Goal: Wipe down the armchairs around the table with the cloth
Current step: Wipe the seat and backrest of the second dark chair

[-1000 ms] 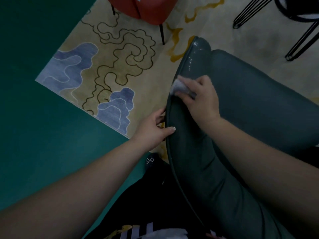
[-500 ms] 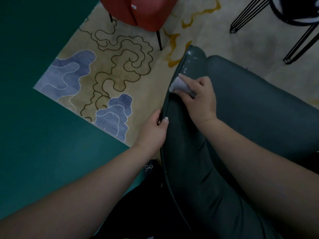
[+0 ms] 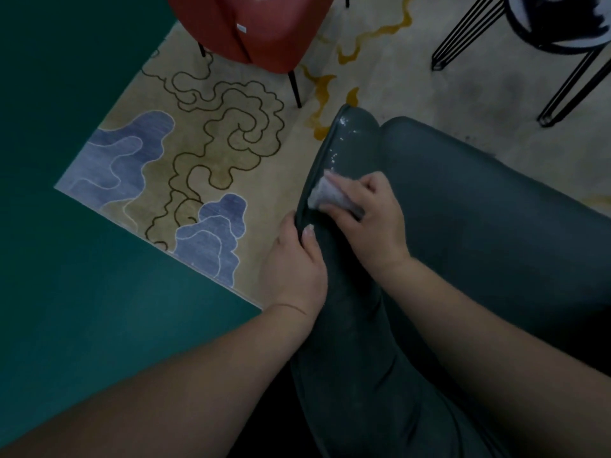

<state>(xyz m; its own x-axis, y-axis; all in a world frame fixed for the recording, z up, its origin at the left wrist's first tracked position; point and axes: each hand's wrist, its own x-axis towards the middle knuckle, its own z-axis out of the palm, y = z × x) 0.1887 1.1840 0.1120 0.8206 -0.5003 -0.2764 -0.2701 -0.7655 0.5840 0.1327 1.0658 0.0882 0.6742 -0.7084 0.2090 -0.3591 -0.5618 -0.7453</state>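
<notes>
On the green armchair (image 3: 463, 209) rim, right hand (image 3: 370, 219) pinches cloth (image 3: 325, 195); left hand (image 3: 297, 259) clamps the edge below; small cloth could slip free.

Dim and underexposed throughout, darkest along the left side and the bottom corners. Small specular glints on the dark green armchair (image 3: 350, 140) arm near its tip, a broader sheen on the red chair (image 3: 264, 24), suggesting overhead light. Soft, slightly smeared detail everywhere. Wide-angle stretching of both forearms toward the bottom edge. Soft, faint shadows on the rug (image 3: 205, 153).
</notes>
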